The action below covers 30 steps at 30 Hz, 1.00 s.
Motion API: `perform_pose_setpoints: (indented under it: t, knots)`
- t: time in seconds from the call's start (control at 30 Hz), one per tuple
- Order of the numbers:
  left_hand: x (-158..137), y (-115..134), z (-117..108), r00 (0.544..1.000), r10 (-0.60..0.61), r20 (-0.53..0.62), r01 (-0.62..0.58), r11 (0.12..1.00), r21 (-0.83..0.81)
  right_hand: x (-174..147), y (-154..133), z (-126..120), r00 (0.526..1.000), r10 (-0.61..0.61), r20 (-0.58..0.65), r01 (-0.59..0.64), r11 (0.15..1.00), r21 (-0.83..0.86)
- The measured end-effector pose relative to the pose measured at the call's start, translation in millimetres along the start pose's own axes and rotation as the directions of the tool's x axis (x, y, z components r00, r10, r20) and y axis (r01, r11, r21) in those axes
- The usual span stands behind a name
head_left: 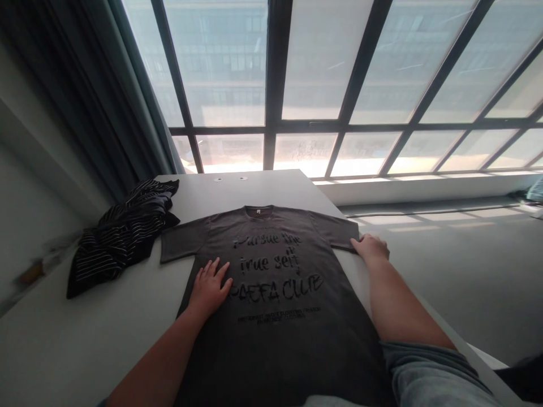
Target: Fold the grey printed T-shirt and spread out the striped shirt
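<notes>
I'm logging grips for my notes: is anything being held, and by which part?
The right hand seems to pinch the shirt by its sleeve's hem, on the picture's right; the left hand lies spread on the front, gripping nothing.

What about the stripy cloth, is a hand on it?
No, the left hand and right hand both touch the gray T-shirt, apart from the striped cloth.
</notes>
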<state>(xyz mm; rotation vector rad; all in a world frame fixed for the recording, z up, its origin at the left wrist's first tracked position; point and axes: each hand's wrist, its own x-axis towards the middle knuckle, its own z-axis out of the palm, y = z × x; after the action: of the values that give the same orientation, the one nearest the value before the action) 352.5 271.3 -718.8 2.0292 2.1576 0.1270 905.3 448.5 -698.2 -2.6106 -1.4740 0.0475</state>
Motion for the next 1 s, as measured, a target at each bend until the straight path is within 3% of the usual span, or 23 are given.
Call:
perform_pose_setpoints:
  t: [0.23,0.37,0.47,0.57,0.73,1.0]
  knots:
    - [1.3,-2.6,3.7,0.999,0.022,-0.026,-0.022,1.0,-0.006,1.9,-10.5,3.5,0.996,-0.054,-0.07,0.058,0.996,0.063]
    - [2.1,-3.8,6.2,0.999,0.027,-0.039,-0.027,1.0,0.004,3.0,-12.0,4.0,0.992,-0.005,-0.122,0.036,0.966,0.254]
    - [2.3,-4.3,7.6,0.998,0.028,-0.048,-0.028,1.0,0.002,5.5,-10.0,6.0,0.982,-0.006,-0.187,0.089,0.895,0.437]
    - [2.3,-4.6,8.3,0.998,0.031,-0.047,-0.031,1.0,0.003,9.6,-7.4,9.2,0.983,-0.054,-0.178,0.144,0.83,0.539]
    - [2.8,-4.8,7.3,0.999,0.026,-0.039,-0.025,1.0,0.006,16.3,-4.2,11.4,0.993,-0.083,-0.085,0.117,0.821,0.559]
    - [1.8,-5.0,5.5,0.999,0.035,-0.027,-0.035,0.999,-0.007,14.9,-21.5,-9.1,0.982,-0.168,-0.089,0.19,0.858,0.478]
